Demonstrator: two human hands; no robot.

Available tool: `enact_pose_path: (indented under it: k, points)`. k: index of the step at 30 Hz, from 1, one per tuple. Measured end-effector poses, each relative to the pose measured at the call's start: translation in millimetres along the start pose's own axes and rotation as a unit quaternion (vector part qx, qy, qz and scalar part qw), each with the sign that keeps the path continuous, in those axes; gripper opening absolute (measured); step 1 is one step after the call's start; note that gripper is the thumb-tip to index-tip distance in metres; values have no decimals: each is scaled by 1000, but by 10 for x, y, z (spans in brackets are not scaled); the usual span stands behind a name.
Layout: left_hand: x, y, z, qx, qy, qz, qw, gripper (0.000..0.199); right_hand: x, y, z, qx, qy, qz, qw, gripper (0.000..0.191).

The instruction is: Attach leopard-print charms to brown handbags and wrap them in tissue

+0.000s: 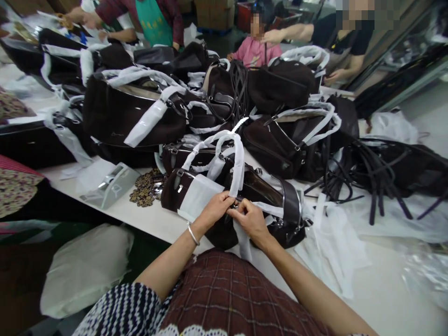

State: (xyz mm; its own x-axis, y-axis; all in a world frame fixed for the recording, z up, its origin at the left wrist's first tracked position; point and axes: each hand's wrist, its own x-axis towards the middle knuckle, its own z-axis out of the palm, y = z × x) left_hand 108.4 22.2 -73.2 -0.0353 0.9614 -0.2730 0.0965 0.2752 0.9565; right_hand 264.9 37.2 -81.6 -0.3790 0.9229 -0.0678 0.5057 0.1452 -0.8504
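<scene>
A dark brown handbag point(220, 233) lies on the white table right in front of me, its handles point(238, 163) wrapped in white paper. My left hand point(215, 207), below a silver bangle, pinches at the base of a wrapped handle. Close beside it, my right hand point(252, 221) has its thumb and fingers pressed together at the same spot. Whatever small part lies between the fingertips is too hidden to name. A white sheet point(198, 193) covers the bag's left part, and a dark strap with metal fittings point(291, 203) crosses its right end.
More dark bags point(133, 112) with wrapped handles crowd the table behind. Patterned tags or chains point(145, 189) and a tape dispenser point(114, 186) sit to the left. Black straps point(378, 172) and white wrapping point(336, 238) are at the right. Several people stand across the table.
</scene>
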Motion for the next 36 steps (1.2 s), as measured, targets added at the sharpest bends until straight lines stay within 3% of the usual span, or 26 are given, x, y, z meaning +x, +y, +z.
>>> enact_pose_path:
  k: [5, 12, 18, 25, 27, 31, 36]
  points:
    - [-44, 77, 26, 71, -53, 41, 995, 29, 16, -21, 65, -6, 54, 54, 997, 27]
    - [-92, -11, 220, 125, 75, 54, 988, 25, 73, -38, -62, -51, -1, 59, 997, 17]
    - [-67, -112, 261, 61, 96, 16, 993, 25, 31, -37, -80, -58, -50, 66, 995, 9]
    - [23, -116, 206, 24, 92, -2, 996, 25, -224, 88, -150, 50, -54, 67, 995, 30]
    - [17, -78, 176, 28, 63, -13, 998, 27, -265, 153, -174, 132, -83, 95, 983, 34]
    - [-26, -39, 180, 42, 31, -30, 998, 27, -246, 223, -202, 327, -109, 178, 922, 35]
    - [82, -134, 262, 37, 64, -23, 997, 24, -234, 126, -304, 362, -137, 220, 895, 42]
